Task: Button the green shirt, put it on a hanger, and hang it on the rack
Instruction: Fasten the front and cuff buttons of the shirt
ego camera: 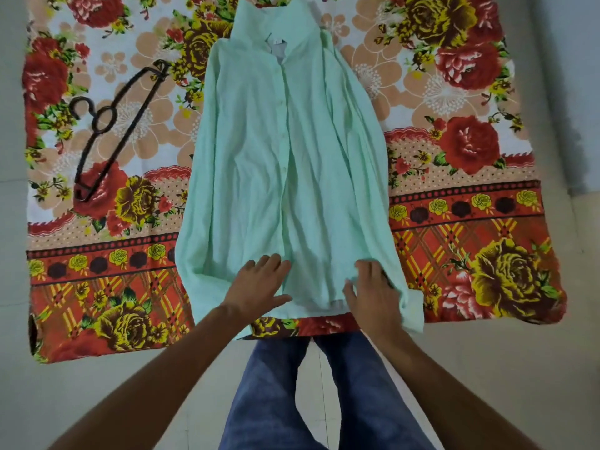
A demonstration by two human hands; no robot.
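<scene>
The pale green shirt [285, 164] lies flat on a flowered blanket [454, 222], collar away from me, its button placket running down the middle. My left hand [259, 285] rests flat on the hem left of the placket, fingers spread. To the right of the placket, my right hand [371, 289] presses on the hem with its fingers laid over the cloth. A dark hanger [113, 125] lies on the blanket to the left of the shirt, apart from it. No rack is in view.
The blanket is spread on a pale tiled floor [97, 401]. My legs in blue jeans [308, 394] stand at its near edge. A grey wall base [565, 92] runs along the right side.
</scene>
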